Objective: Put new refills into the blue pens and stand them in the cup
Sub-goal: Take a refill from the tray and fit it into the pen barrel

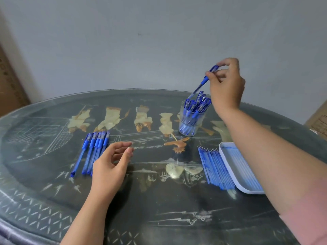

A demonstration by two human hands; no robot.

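Note:
My right hand [227, 85] pinches a blue pen [203, 82] by its top end, tip down, just above a clear cup [192, 121] that holds several blue pens. My left hand [113, 163] hovers over the table with relaxed, slightly curled fingers and holds nothing. Beside it on the left lies a row of several blue pens [93, 149]. A row of several blue refills [215, 167] lies on the right, next to a white tray [237, 168].
The round dark table [159, 209] has a glass top with inlaid figures. A grey wall stands close behind it. Cardboard boxes [318, 121] sit at the far right and far left edges.

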